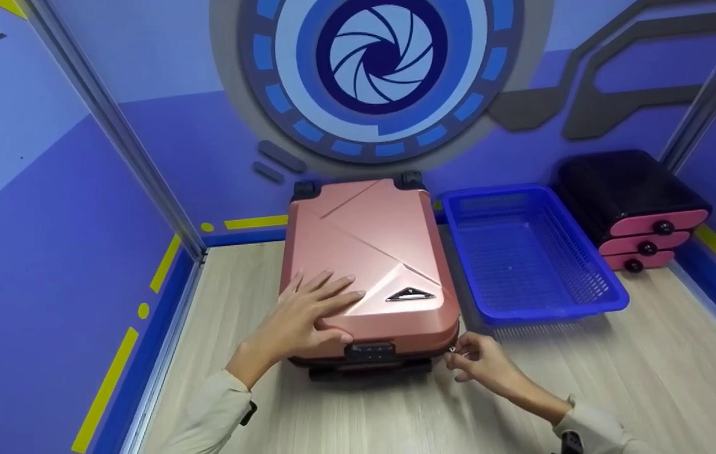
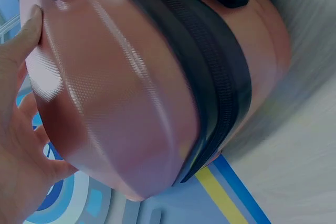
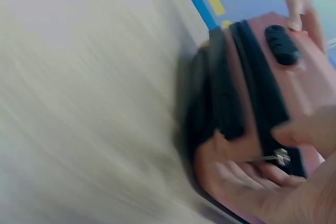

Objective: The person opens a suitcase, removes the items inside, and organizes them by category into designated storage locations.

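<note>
A pink hard-shell suitcase (image 1: pixel 364 252) lies flat on the wooden tabletop, its black combination lock (image 1: pixel 369 352) facing the person. My left hand (image 1: pixel 307 315) rests spread on the lid's near left part, thumb by the lock. In the left wrist view, the black zipper band (image 2: pixel 215 72) runs round the side. At the near right corner, my right hand (image 1: pixel 484 362) has curled fingers on a small metal zipper pull (image 3: pixel 281 157). The right wrist view shows thumb and fingers on either side of this pull, beside a black carry handle (image 3: pixel 227 85).
Right of the suitcase stands a blue plastic basket (image 1: pixel 613 301) with mesh sides. Beyond it is a black box with pink drawers (image 1: pixel 648 224) and round black knobs. Blue-purple panels (image 1: pixel 162 145) wall in the table at the back and sides.
</note>
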Tool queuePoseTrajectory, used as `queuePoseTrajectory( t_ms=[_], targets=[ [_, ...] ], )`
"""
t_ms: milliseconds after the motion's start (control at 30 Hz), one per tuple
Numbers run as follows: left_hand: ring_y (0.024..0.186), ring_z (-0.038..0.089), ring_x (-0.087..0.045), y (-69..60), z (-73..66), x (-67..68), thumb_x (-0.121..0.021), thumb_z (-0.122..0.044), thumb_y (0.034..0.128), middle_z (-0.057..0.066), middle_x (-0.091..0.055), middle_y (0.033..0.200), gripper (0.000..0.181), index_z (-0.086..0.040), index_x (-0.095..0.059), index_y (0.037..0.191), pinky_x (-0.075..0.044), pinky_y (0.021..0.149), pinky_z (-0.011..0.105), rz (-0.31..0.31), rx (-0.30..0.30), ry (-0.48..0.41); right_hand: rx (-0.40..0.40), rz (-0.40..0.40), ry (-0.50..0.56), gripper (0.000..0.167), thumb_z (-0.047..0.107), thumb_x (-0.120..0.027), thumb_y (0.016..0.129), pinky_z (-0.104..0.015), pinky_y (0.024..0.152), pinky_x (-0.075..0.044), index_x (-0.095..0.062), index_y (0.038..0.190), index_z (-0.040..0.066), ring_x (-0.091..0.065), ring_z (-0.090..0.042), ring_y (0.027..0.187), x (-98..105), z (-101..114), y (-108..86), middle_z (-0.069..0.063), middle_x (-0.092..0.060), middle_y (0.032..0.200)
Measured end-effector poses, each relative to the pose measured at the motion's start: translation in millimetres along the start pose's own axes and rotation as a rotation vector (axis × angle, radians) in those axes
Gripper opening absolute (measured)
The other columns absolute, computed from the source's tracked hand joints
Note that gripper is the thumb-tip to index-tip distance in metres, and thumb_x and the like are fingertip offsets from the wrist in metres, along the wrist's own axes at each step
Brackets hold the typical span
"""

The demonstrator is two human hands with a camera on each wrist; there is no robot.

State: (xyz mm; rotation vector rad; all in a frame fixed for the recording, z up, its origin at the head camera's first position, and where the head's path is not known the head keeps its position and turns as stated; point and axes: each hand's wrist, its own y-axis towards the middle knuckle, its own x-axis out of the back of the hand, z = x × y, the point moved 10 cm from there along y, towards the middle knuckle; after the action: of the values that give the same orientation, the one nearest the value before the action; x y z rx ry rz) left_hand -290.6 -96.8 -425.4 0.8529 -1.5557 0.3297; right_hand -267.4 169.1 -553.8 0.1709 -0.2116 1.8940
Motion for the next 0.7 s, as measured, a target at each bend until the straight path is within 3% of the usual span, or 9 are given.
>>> queuePoseTrajectory(
  t_ms=[100, 167, 233, 367, 467, 533, 700],
  targets=[
    [0.154, 0.040, -0.035, -1.2, 1.2, -1.5, -0.070, -0.059, 0.0919, -0.001, -0.043, 0.165, 0.073, -0.033, -0.050, 0.157, -0.015, 0.119, 0.077, 0.009, 0.004, 0.007, 0.008, -0.087, 0.031, 0.012, -0.002, -0.066, 0.097, -0.038, 0.067, -0.064, -0.058, 0.099, -0.010, -0.075, -0.023, 0.079, -1.4, -7.0, 0.0, -0.025, -0.074, 0.095],
    [0.153, 0.040, -0.036, -2.9, 1.0, -1.6, -0.071, -0.059, 0.0915, -0.001, -0.044, 0.165, 0.072, -0.033, -0.051, 0.156, -0.017, 0.118, 0.078, 0.002, 0.013, 0.021, 0.065, -0.123, 0.000, 0.007, -0.003, -0.065, 0.098, -0.036, 0.065, -0.064, -0.060, 0.099, -0.008, -0.075, -0.023, 0.075, -2.4, -7.7, -2.2, -0.024, -0.074, 0.094],
    [0.151, 0.040, -0.039, -4.9, 1.3, -0.1, -0.072, -0.059, 0.0899, 0.001, -0.047, 0.163, 0.072, -0.032, -0.054, 0.154, -0.019, 0.115, 0.081, -0.015, 0.040, 0.039, 0.191, -0.161, -0.123, 0.003, -0.004, -0.066, 0.098, -0.031, 0.061, -0.063, -0.064, 0.097, -0.003, -0.073, -0.018, 0.070, -3.5, -1.1, -6.7, -0.018, -0.074, 0.089],
    [0.151, 0.049, -0.035, -12.4, 10.1, 1.0, -0.078, -0.060, 0.0840, 0.009, -0.046, 0.162, 0.081, -0.028, -0.054, 0.154, -0.028, 0.103, 0.088, -0.041, 0.218, 0.033, 0.561, -0.326, -0.487, 0.022, -0.011, -0.074, 0.089, -0.015, 0.055, -0.051, -0.067, 0.090, 0.009, -0.059, 0.002, 0.063, -8.3, 24.8, -28.9, 0.005, -0.066, 0.074],
    [0.152, 0.057, -0.026, -18.1, 15.4, 0.6, -0.079, -0.061, 0.0816, 0.015, -0.041, 0.165, 0.087, -0.026, -0.051, 0.156, -0.034, 0.094, 0.089, -0.067, 0.328, 0.003, 0.718, -0.430, -0.654, 0.030, -0.016, -0.078, 0.080, -0.010, 0.054, -0.044, -0.067, 0.088, 0.011, -0.051, 0.007, 0.065, -15.0, 36.5, -43.9, 0.013, -0.058, 0.071],
    [0.152, 0.058, -0.024, -18.9, 15.1, 0.6, -0.078, -0.062, 0.0818, 0.015, -0.039, 0.165, 0.088, -0.026, -0.050, 0.157, -0.038, 0.093, 0.088, -0.089, 0.340, -0.006, 0.752, -0.436, -0.694, 0.030, -0.018, -0.079, 0.077, -0.011, 0.054, -0.043, -0.068, 0.090, 0.008, -0.050, 0.007, 0.066, -21.2, 40.5, -47.3, 0.012, -0.058, 0.073],
    [0.150, 0.057, -0.029, -19.9, 15.0, 2.3, -0.077, -0.065, 0.0806, 0.014, -0.042, 0.163, 0.088, -0.027, -0.052, 0.155, -0.045, 0.088, 0.084, -0.143, 0.338, 0.028, 0.839, -0.358, -0.756, 0.030, -0.016, -0.076, 0.075, -0.012, 0.050, -0.041, -0.064, 0.088, 0.008, -0.050, 0.003, 0.062, -51.9, 51.0, -45.3, 0.010, -0.057, 0.072]
  ],
)
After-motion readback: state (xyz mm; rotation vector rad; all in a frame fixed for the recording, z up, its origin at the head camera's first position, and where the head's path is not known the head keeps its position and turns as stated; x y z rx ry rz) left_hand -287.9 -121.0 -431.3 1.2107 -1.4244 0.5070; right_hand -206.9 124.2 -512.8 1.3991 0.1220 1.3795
